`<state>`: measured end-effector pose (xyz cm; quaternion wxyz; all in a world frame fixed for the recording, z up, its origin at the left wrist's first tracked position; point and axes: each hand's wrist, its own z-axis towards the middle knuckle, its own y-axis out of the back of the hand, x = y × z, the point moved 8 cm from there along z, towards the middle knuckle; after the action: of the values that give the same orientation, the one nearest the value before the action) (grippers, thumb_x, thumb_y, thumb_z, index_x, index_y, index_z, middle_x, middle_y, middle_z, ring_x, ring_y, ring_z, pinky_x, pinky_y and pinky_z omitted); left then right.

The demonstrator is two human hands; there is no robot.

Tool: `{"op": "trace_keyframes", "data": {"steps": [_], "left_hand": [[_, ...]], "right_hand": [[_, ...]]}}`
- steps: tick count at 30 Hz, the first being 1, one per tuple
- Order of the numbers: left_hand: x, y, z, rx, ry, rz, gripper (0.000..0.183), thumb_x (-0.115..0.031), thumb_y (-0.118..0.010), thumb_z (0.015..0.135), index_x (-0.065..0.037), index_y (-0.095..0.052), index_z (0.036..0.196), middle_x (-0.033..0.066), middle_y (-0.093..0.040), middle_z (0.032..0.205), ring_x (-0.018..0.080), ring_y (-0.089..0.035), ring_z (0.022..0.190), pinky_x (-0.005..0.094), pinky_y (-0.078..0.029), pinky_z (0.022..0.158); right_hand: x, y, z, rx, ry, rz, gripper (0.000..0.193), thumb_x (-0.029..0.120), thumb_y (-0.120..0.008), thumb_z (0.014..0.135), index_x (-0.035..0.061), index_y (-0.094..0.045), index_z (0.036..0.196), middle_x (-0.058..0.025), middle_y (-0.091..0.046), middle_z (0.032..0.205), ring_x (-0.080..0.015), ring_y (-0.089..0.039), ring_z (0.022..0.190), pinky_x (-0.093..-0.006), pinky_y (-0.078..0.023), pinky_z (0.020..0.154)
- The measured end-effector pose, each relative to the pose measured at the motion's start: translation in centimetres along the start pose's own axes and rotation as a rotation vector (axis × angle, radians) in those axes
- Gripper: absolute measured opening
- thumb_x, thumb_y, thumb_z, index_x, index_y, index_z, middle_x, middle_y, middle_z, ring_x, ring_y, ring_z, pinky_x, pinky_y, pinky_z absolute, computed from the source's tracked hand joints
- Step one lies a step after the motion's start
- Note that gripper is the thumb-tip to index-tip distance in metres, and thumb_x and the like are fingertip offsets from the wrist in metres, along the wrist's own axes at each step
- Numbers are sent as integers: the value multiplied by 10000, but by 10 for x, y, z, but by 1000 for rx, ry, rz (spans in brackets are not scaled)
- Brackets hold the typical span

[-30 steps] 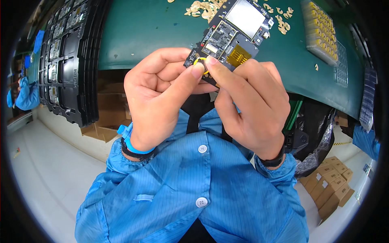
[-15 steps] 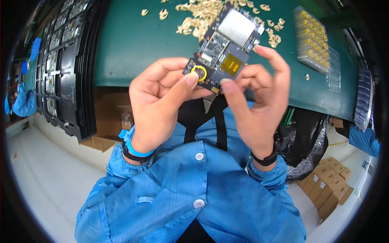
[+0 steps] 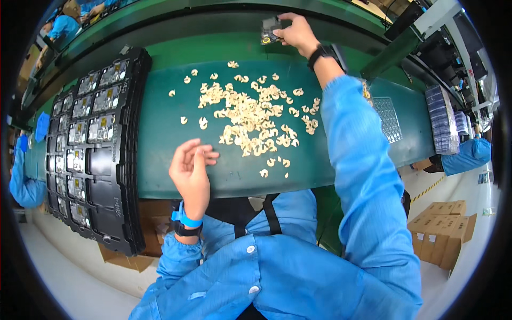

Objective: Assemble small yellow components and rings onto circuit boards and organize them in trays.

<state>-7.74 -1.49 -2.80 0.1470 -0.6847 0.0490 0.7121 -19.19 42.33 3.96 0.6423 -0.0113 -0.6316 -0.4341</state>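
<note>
The person's right hand [image 3: 298,34] stretches to the far side of the dark-green, smooth work table [image 3: 304,178], closed in a pinch on a dark, rectangular circuit board [image 3: 271,28]. The thumb presses the face turned toward me; the other fingers are partly hidden around the board's edge and back. A thin, bright yellow ring [image 3: 266,40] shows at the board's lower end. I can't tell whether the board touches the surface beneath it.

The left hand [image 3: 192,173] is near the table's front edge, half open, its fingers loosely curled and the thumb apart from them, gripping nothing.

Between the hands lies a loose scatter of small, cream-coloured, curled scraps [image 3: 250,120], many of them C-shaped, heaped thickest in the middle. To the left stands a stack of rigid black plastic trays [image 3: 101,161] with moulded rectangular pockets, several holding silver-and-black circuit boards [image 3: 101,128]. To the right lies a clear, dimpled plastic sheet [image 3: 386,120], beyond the long, glossy blue fabric sleeve [image 3: 362,138] of the reaching arm.
</note>
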Motion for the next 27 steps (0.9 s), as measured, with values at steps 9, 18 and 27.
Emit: {"op": "trace_keyframes", "data": {"steps": [9, 18, 27], "left_hand": [[-3, 4, 3, -72, -72, -49, 145, -32, -542, 1037, 62, -598, 1132, 155, -690, 906, 213, -705, 753, 302, -581, 655], [-6, -3, 0, -4, -120, 64, 145, -39, -544, 1038, 51, -623, 1119, 124, -688, 888, 179, -691, 739, 266, -543, 638], [-5, -5, -4, -16, -157, 85, 144, -35, -537, 1038, 48, -620, 1122, 123, -689, 888, 176, -688, 744, 270, -539, 650]], "right_hand": [[-2, 110, -33, -226, 205, -658, 238, 85, -689, 836, 57, -747, 1066, -212, -738, 1066, -397, -697, 1012, -444, -559, 913], [3, 172, -213, 249, 175, -513, 182, 68, -722, 855, -25, -743, 1010, -183, -729, 927, -286, -712, 817, -375, -562, 779], [-37, 222, -222, 78, 298, -709, 285, 3, -602, 888, -13, -702, 1155, -202, -669, 1195, -395, -621, 1111, -453, -494, 983]]}}
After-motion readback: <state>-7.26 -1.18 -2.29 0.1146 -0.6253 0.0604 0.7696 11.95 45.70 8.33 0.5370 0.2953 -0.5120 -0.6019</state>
